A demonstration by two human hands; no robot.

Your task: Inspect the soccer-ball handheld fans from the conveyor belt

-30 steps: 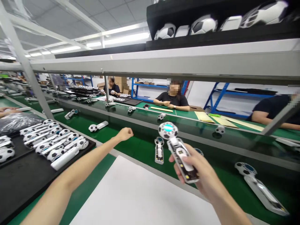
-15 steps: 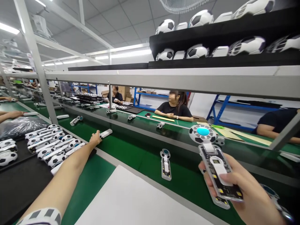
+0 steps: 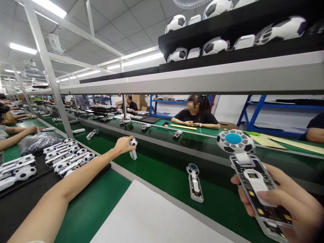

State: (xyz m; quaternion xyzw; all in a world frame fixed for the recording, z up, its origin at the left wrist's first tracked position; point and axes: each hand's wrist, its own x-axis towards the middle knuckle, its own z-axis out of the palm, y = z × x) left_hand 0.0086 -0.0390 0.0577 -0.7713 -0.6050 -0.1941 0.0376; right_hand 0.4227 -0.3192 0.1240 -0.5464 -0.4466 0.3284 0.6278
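My left hand (image 3: 123, 145) reaches out over the green conveyor belt (image 3: 157, 175). Its fingers grip the ball-patterned head of a small white handheld fan (image 3: 133, 154), whose handle hangs downward. At the right, my right hand (image 3: 286, 199) is closed around a handheld fan (image 3: 255, 179) with a soccer-ball head, a blue centre and an exposed black circuit board. The thumb presses on its white middle piece. Below that, the edge of a second clear housing (image 3: 273, 229) shows; whether it is held too I cannot tell. Another open-backed fan (image 3: 194, 184) lies on the belt between my hands.
A white sheet (image 3: 152, 216) covers the near edge. At the left, black trays hold rows of soccer-ball fans (image 3: 73, 158), beside a plastic bag (image 3: 40, 143). A grey shelf beam (image 3: 192, 79) crosses overhead. A co-worker (image 3: 194, 114) sits opposite; another person's hand (image 3: 31, 130) is far left.
My left hand has moved right and lifted the white fan, which now hangs handle down. The view has shifted, and the right-hand fan appears nearer and further right.
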